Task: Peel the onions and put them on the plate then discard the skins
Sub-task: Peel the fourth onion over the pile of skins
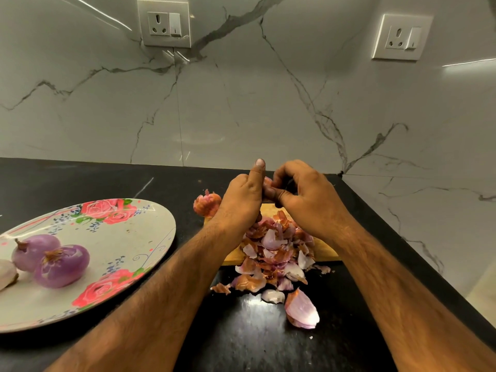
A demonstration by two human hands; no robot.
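Your left hand (243, 196) and right hand (303, 196) pinch one mostly hidden onion (267, 181), axis indiscernible, above the skins (273, 253) and board (326, 251); two peeled onions (61, 265) rest on the plate (128, 237).

Walls: pale marble-look panels (241, 103) with dark grey veins, meeting in a corner at right | Fittings: two white socket-and-switch plates, one upper left (163, 22), one upper right (402, 36) | Counter: glossy black stone worktop (80, 181) against the walls | Light: bright streaks reflect off the panels
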